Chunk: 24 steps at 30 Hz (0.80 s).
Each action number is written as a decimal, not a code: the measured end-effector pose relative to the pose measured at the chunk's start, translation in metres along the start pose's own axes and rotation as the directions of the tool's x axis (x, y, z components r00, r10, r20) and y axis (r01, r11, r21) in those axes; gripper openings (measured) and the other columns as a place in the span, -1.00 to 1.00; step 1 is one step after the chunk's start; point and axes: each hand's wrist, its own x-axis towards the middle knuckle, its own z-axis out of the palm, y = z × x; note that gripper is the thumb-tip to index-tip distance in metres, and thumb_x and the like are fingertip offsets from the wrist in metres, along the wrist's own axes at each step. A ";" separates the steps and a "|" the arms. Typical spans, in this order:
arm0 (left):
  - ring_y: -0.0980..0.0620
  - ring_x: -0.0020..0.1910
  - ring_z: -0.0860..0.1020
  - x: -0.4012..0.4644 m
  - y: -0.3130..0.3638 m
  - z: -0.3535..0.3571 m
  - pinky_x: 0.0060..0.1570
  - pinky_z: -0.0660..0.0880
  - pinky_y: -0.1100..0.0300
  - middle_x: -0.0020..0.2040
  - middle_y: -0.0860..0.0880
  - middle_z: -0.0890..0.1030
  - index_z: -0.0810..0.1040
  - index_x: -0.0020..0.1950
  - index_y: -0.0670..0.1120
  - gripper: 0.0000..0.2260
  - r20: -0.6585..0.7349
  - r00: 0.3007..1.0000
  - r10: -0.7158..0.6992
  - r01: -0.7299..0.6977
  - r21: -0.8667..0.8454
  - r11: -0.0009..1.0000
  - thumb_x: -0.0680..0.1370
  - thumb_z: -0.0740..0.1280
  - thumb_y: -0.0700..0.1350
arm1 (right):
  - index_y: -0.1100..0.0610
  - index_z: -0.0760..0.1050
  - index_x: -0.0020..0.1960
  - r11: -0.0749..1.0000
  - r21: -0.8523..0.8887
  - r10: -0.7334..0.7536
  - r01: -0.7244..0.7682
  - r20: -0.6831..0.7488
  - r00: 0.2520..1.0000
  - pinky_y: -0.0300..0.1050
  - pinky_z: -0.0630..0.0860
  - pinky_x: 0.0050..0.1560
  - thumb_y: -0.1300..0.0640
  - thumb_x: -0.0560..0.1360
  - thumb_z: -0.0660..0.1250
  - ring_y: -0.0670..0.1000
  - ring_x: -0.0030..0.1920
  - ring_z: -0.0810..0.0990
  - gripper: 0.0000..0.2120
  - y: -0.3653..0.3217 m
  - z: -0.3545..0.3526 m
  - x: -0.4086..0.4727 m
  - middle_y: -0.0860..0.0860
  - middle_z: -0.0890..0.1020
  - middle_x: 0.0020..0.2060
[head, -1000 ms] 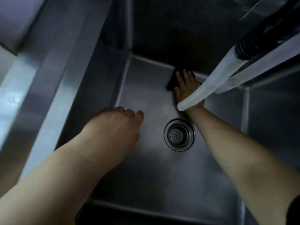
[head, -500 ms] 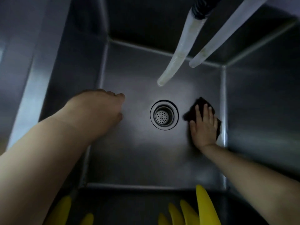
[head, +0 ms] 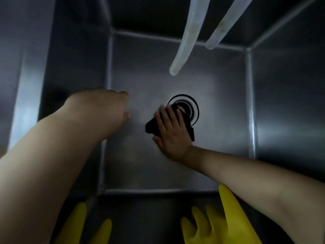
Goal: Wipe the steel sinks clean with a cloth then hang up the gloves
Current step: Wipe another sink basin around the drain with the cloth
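Observation:
I look straight down into a deep steel sink (head: 228, 106). My right hand (head: 171, 131) lies flat with straight fingers on a dark cloth (head: 151, 128), pressing it to the sink floor at the left edge of the round drain (head: 192, 110), which the cloth partly covers. My left hand (head: 103, 108) hovers above the sink's left side with fingers loosely curled, holding nothing. Yellow rubber gloves (head: 219, 224) hang over the near rim at the bottom of the view, with further glove fingers (head: 77, 224) at the lower left.
Two translucent hoses (head: 186, 39) hang down from the top into the sink, their open ends above the floor behind the drain. Steel walls close in the basin on every side, and a flat steel ledge (head: 22, 81) runs along the left.
My right hand slid the cloth from the right side of the drain to its left edge, over part of it. The left hand has barely moved.

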 end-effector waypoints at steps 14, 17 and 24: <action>-0.16 0.11 0.51 -0.004 0.004 -0.004 -0.14 0.28 0.12 0.12 -0.11 0.54 0.36 0.16 -0.06 -0.74 -0.004 1.000 -0.020 0.020 0.045 0.999 0.58 0.15 0.07 | 0.06 0.22 0.49 0.737 0.051 -0.675 0.674 -0.001 0.738 0.14 -0.05 0.50 -0.10 0.58 0.12 0.21 0.51 0.06 -0.48 0.016 0.005 -0.028 0.21 0.19 0.48; -0.16 0.13 0.50 -0.004 0.004 -0.004 -0.11 0.30 0.11 0.14 -0.12 0.54 0.36 0.16 -0.06 -0.73 0.011 0.999 -0.036 0.036 0.046 0.998 0.58 0.16 0.08 | 0.03 0.21 0.49 0.838 0.017 -0.545 0.545 -0.022 0.838 0.18 -0.07 0.48 -0.11 0.59 0.11 0.29 0.50 0.05 -0.49 0.005 -0.004 0.025 0.25 0.17 0.48; -0.18 0.13 0.52 -0.005 -0.004 0.001 0.07 0.48 0.01 0.18 -0.13 0.54 0.36 0.27 -0.04 -0.66 0.033 0.996 -0.079 0.078 0.023 0.997 0.56 0.17 0.09 | 0.00 0.12 0.53 0.996 0.081 -0.035 0.039 -0.047 0.998 0.19 -0.03 0.47 -0.08 0.60 0.08 0.27 0.51 -0.03 -0.47 0.061 -0.026 0.107 0.20 0.09 0.52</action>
